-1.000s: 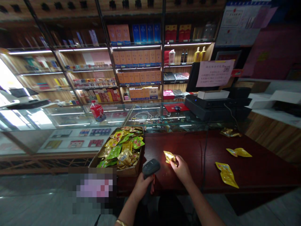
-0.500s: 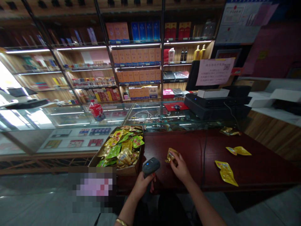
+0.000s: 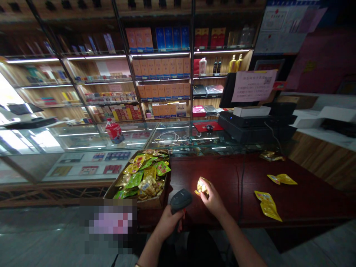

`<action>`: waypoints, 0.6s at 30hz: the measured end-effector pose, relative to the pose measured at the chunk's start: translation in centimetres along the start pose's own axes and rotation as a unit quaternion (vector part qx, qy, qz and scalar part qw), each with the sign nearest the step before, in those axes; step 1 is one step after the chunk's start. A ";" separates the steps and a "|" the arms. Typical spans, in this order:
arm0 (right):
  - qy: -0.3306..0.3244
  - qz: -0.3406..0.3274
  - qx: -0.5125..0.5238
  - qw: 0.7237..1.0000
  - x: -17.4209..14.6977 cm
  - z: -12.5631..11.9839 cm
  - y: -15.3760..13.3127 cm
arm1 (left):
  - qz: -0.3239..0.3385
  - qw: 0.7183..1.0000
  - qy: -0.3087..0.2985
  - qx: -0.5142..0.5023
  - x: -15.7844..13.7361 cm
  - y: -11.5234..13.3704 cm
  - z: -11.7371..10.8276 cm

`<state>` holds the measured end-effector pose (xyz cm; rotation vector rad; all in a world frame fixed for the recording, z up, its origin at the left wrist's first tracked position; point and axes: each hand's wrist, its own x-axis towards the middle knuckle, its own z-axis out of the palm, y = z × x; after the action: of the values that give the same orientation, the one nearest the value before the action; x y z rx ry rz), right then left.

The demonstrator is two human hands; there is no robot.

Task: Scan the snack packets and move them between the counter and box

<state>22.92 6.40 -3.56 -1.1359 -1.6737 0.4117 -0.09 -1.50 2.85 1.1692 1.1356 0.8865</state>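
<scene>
A dark red-brown wooden counter (image 3: 222, 168) carries, at its left edge, an open brown cardboard box (image 3: 158, 203) heaped with green and gold foil packets (image 3: 144, 174). By the front edge, the left hand (image 3: 167, 223) has its fingers wrapped round a dark-grey plastic scanner (image 3: 180, 199). Two shiny yellow packets (image 3: 267, 207) lie toward the right edge. Smallest, a brightly lit gold packet (image 3: 202, 186), is pinched in the right hand's (image 3: 213, 201) fingers, just beside the scanner.

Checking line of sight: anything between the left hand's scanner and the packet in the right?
Nothing visible stands between the scanner in the left hand and the gold packet; tabletop shows there. Fingers of the right hand cover part of the packet.
</scene>
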 end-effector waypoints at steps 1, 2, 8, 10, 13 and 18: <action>0.000 -0.005 -0.001 1.000 0.0 0.0 -0.1 | -0.003 1.000 0.010 0.019 -0.2 0.6 0.4; 0.000 -0.009 -0.001 1.000 0.0 0.0 -0.2 | -0.005 0.999 0.016 0.038 -0.5 1.4 0.9; -0.010 -0.031 0.004 0.999 0.0 -0.2 -0.7 | -0.005 0.995 0.050 0.086 -2.2 6.0 2.5; -0.018 -0.033 0.007 0.999 0.1 -0.4 -0.8 | -0.012 0.995 0.053 0.083 -2.3 6.8 2.8; -0.027 -0.017 0.015 0.999 0.2 -0.7 -1.2 | -0.028 0.994 0.051 0.088 -2.3 7.2 3.2; -0.021 0.000 0.039 0.999 0.5 -1.2 -2.1 | -0.019 0.995 0.058 0.083 -2.2 6.7 3.3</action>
<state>22.94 5.45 -1.30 -1.0762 -1.6798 0.5000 2.83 -3.05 9.95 1.2386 1.3422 0.8524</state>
